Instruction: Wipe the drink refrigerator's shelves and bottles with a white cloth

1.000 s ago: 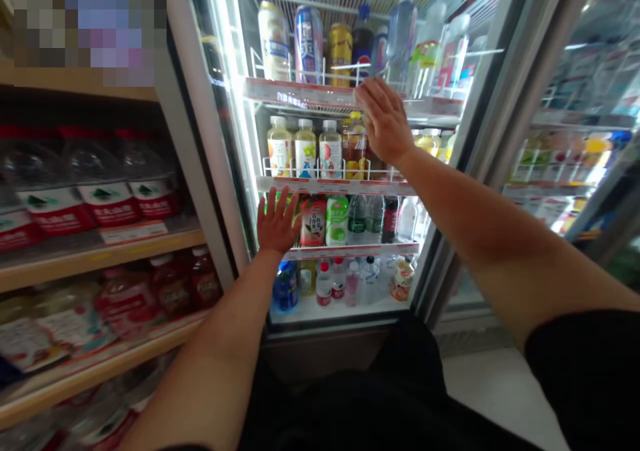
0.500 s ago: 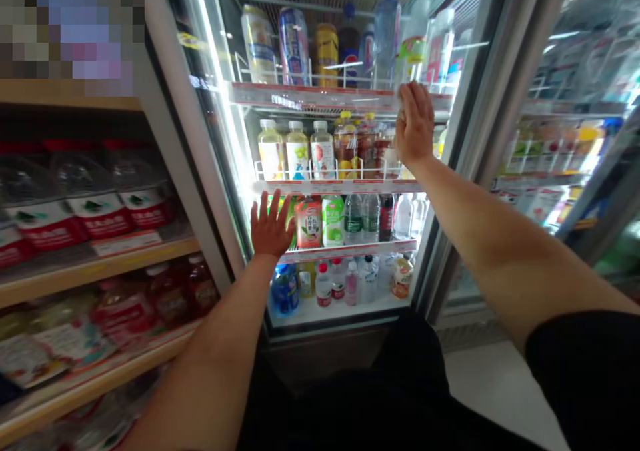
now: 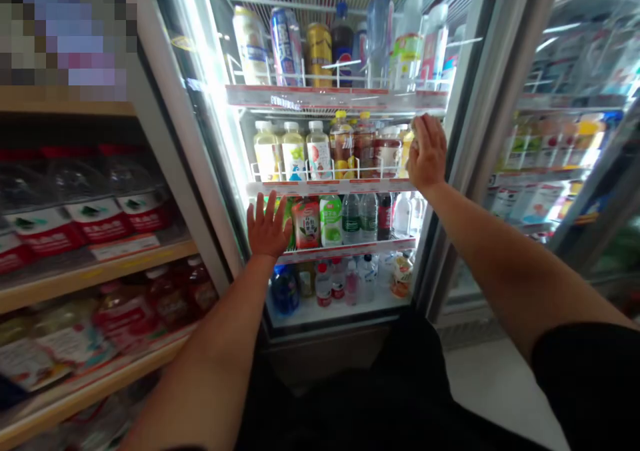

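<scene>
Four tiers of drinks fill a lit cooler [image 3: 467,127] directly in front of the person. Its wire shelves have pale front edges with red price strips, and low white wire guards stand along the upper two. A bright light strip [image 3: 194,37] runs down the left side. To the left stands a shelving unit [image 3: 100,274] with wooden edges, carrying large red-capped bottles [image 3: 100,191]. To the right, beyond a metal post, is a second cooler [image 3: 570,107]; its contents are blurred. The floor [image 3: 493,381] is pale.

Contents, top to bottom:
- Top tier: a white can [image 3: 253,47], a blue can [image 3: 285,47], a gold can [image 3: 319,54], a dark bottle [image 3: 343,44], and clear bottles.
- Second tier: three white-capped bottles with pale labels, two yellow-capped amber bottles, and a yellow bottle [image 3: 406,149] beside the right hand.
- Third tier: a red-orange container [image 3: 307,223], a green-and-white container [image 3: 331,219], green-labelled clear bottles, and a dark bottle.
- Base: a blue bottle [image 3: 285,291], small red-capped bottles, and a pink bottle [image 3: 351,284].

Hands: the left hand [image 3: 267,227] is upright, fingers spread, in front of the third tier's left end. The right hand [image 3: 427,154] has its fingers extended and slightly bent, in front of the second tier's right end. Contact of either palm cannot be determined; both are turned away from view.
</scene>
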The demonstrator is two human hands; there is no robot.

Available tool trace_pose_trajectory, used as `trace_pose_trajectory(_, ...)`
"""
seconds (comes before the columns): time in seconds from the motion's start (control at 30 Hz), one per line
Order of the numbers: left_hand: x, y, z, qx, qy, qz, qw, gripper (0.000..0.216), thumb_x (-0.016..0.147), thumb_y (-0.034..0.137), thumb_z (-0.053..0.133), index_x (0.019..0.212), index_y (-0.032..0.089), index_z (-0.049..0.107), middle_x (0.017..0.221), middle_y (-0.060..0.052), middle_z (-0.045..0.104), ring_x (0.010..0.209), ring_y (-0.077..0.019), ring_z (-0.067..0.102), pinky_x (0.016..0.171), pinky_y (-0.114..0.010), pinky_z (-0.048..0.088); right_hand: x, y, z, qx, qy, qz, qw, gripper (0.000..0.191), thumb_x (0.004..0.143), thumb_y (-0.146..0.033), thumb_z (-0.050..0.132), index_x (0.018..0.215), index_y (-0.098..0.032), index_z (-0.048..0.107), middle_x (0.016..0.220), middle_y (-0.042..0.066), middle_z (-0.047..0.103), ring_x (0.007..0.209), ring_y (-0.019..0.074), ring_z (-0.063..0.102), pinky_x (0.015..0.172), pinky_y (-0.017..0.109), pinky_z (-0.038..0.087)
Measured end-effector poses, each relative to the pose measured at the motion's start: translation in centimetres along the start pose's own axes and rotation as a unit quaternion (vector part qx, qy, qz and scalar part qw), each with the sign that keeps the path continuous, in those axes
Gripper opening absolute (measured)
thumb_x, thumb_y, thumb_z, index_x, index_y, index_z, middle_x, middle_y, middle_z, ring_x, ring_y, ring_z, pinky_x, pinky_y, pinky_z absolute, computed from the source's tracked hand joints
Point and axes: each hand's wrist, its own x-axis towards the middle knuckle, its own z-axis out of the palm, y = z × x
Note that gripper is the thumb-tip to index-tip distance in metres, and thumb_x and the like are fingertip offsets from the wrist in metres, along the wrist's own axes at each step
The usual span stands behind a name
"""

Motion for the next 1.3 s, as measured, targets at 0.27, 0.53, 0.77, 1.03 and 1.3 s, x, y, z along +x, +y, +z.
trace_pose_trajectory(0.27,0.0,0.0,-0.1,0.009,-0.003,0.003,1.000,0.056,0.101,0.039,0.049,0.155,0.025,0.049,0.164,-0.008,0.040,0.160,-0.0280,0.014,0.131,-0.055,0.006,-5.2,0.1,0.0,0.003,0.007,0.014,1.000,0.055,0.103,-0.029,0.029,0.154,-0.020,0.045,0.160,0.012,0.046,0.155,0.0277,0.034,0.127,0.057,0.031)
trace_pose_trajectory(0.53,-0.1,0.0,-0.2,0.020,0.004,0.013,1.000,0.057,0.101,0.038,0.049,0.157,0.025,0.046,0.165,-0.009,0.039,0.160,-0.0279,0.011,0.131,-0.055,0.008,-12.0,0.5,-0.3,0.015,-0.008,0.019,1.000,0.054,0.104,-0.029,0.032,0.155,-0.017,0.044,0.159,0.017,0.046,0.157,0.0279,0.031,0.128,0.057,0.031)
trace_pose_trajectory(0.77,0.0,0.0,-0.2,0.012,-0.007,-0.006,1.000,0.058,0.101,0.040,0.048,0.156,0.025,0.047,0.165,-0.010,0.038,0.160,-0.0290,0.012,0.130,-0.058,0.006,-15.0,1.9,-0.1,0.024,-0.035,0.012,0.999,0.051,0.104,-0.029,0.034,0.152,-0.017,0.047,0.158,0.018,0.048,0.156,0.0289,0.031,0.126,0.059,0.033)
trace_pose_trajectory(1.03,0.0,0.1,-0.1,0.016,-0.001,-0.009,1.000,0.057,0.101,0.040,0.048,0.155,0.024,0.048,0.166,-0.010,0.035,0.161,-0.0277,0.009,0.131,-0.056,0.006,-14.1,0.3,0.1,0.022,-0.001,0.041,0.999,0.053,0.105,-0.031,0.028,0.154,-0.017,0.043,0.159,0.019,0.046,0.157,0.0283,0.030,0.126,0.058,0.033)
trace_pose_trajectory(1.3,0.0,0.1,-0.1,-0.008,-0.011,-0.016,1.000,0.058,0.101,0.041,0.048,0.157,0.025,0.046,0.166,-0.009,0.035,0.160,-0.0285,0.010,0.131,-0.057,0.004,-9.8,-1.5,0.4,0.028,-0.012,0.071,0.997,0.057,0.101,-0.032,0.029,0.157,-0.021,0.037,0.164,0.013,0.040,0.159,0.0277,0.024,0.128,0.060,0.027)
